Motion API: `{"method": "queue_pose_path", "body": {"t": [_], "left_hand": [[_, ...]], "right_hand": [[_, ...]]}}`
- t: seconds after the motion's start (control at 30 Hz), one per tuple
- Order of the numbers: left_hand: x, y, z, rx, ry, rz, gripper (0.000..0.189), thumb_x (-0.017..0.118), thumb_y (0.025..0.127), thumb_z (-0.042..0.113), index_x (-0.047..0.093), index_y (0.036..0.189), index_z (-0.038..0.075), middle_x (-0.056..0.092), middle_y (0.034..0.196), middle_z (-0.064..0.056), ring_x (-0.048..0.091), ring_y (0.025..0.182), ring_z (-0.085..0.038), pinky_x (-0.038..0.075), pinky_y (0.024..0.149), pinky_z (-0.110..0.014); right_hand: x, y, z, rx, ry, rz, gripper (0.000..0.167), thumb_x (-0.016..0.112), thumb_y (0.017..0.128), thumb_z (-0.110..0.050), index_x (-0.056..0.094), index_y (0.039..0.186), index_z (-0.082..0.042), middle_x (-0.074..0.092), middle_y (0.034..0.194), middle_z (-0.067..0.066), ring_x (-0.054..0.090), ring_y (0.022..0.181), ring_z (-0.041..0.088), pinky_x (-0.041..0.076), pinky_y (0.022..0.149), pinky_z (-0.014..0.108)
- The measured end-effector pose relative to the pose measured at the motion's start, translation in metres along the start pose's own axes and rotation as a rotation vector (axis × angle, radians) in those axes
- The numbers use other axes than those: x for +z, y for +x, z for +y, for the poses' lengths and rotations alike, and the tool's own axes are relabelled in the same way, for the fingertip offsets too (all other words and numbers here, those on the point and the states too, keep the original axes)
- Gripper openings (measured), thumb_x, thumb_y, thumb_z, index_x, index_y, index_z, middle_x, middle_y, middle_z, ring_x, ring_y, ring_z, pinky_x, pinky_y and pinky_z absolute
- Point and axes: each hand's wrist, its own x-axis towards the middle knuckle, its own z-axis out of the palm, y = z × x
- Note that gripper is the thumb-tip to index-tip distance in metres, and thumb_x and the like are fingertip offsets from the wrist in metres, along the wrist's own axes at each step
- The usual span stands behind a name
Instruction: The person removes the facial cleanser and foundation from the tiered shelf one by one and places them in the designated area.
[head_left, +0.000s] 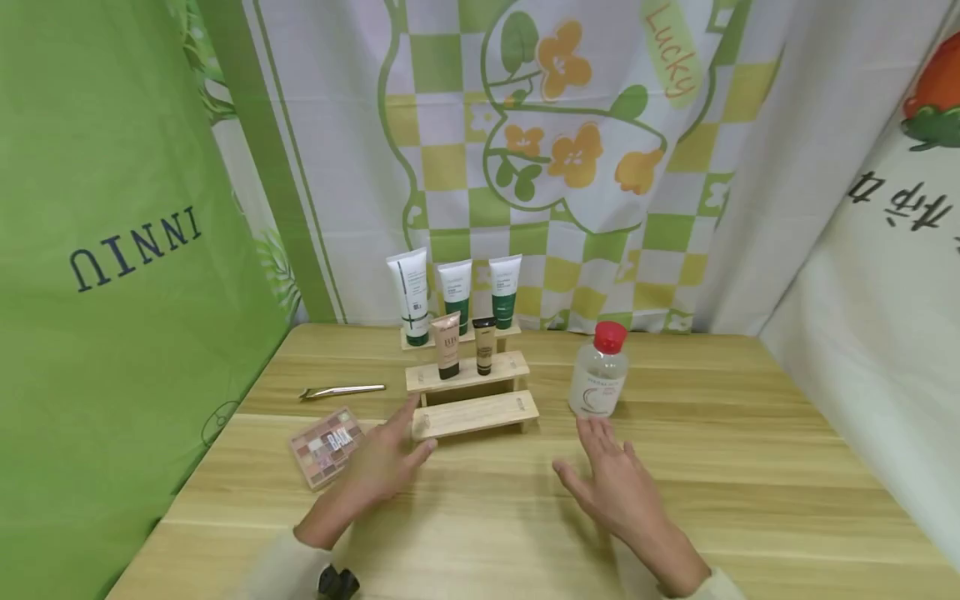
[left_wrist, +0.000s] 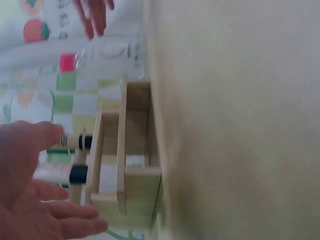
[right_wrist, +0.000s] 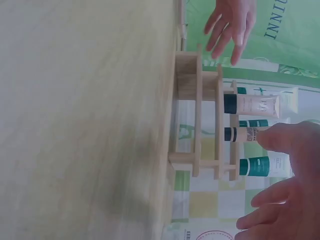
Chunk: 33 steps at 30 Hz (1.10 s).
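Note:
A three-step wooden rack (head_left: 480, 414) stands mid-table. Three white-and-green tubes (head_left: 504, 292) are on its top step. The middle step carries a pinkish BB tube (head_left: 447, 346) and a small tan tube with a black cap (head_left: 484, 346); the lowest step is bare. My left hand (head_left: 378, 454) is beside the rack's front left corner, fingers spread, holding nothing. Fingers extended, my right hand (head_left: 615, 479) is in front of a clear bottle with a red cap (head_left: 598, 379), its fingertips near the bottle's base. In the left wrist view the left hand (left_wrist: 30, 185) overlaps the tubes.
A makeup palette (head_left: 326, 447) lies left of the rack, close to my left forearm. Behind it is a slim metallic tool (head_left: 342, 391). Patterned curtains (head_left: 600, 275) hang at the table's back and sides. A small black object (head_left: 337, 582) shows by my left sleeve.

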Motion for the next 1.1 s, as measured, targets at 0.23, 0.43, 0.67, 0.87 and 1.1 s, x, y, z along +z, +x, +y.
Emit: {"method": "queue_pose_path", "body": {"t": [0.23, 0.43, 0.67, 0.87, 1.1], "left_hand": [[-0.004, 0.036, -0.017, 0.021, -0.337, 0.245, 0.046, 0.072, 0.088, 0.01, 0.056, 0.129, -0.006, 0.069, 0.108, -0.021, 0.067, 0.097, -0.035, 0.055, 0.081, -0.044], [-0.006, 0.062, -0.027, -0.131, -0.372, 0.082, 0.074, 0.076, 0.087, 0.029, 0.04, 0.143, -0.003, 0.054, 0.13, -0.023, 0.057, 0.114, -0.039, 0.05, 0.092, -0.047], [-0.002, 0.085, -0.043, -0.138, -0.296, -0.092, 0.084, 0.076, 0.085, 0.04, 0.037, 0.147, 0.0, 0.047, 0.142, -0.026, 0.055, 0.12, -0.041, 0.049, 0.094, -0.049], [-0.004, 0.093, -0.053, -0.076, -0.286, -0.07, 0.06, 0.08, 0.083, 0.028, 0.056, 0.128, -0.002, 0.066, 0.108, -0.017, 0.064, 0.095, -0.028, 0.054, 0.078, -0.038], [-0.002, 0.101, -0.052, -0.033, -0.243, -0.07, 0.057, 0.082, 0.08, 0.029, 0.059, 0.122, -0.003, 0.063, 0.094, -0.011, 0.058, 0.084, -0.022, 0.05, 0.075, -0.036]], "right_hand": [[0.0, 0.0, -0.002, -0.019, 0.055, 0.015, 0.073, 0.069, 0.089, -0.039, 0.045, 0.142, 0.004, 0.044, 0.142, 0.029, 0.044, 0.132, 0.043, 0.038, 0.1, 0.062], [0.002, -0.001, -0.005, -0.016, 0.06, -0.007, 0.072, 0.069, 0.089, -0.039, 0.046, 0.142, 0.004, 0.042, 0.143, 0.03, 0.043, 0.132, 0.043, 0.039, 0.1, 0.061], [0.001, 0.007, -0.01, -0.025, 0.08, -0.039, 0.069, 0.069, 0.09, -0.036, 0.046, 0.141, 0.004, 0.045, 0.141, 0.031, 0.057, 0.115, 0.046, 0.048, 0.091, 0.057], [0.006, 0.03, -0.008, -0.071, 0.256, -0.009, 0.051, 0.069, 0.093, -0.025, 0.056, 0.132, 0.004, 0.062, 0.125, 0.025, 0.066, 0.103, 0.037, 0.053, 0.085, 0.047], [0.019, 0.094, -0.009, -0.125, 0.57, 0.176, 0.025, 0.067, 0.094, -0.015, 0.068, 0.113, 0.002, 0.071, 0.107, 0.015, 0.07, 0.095, 0.027, 0.056, 0.081, 0.037]]}}
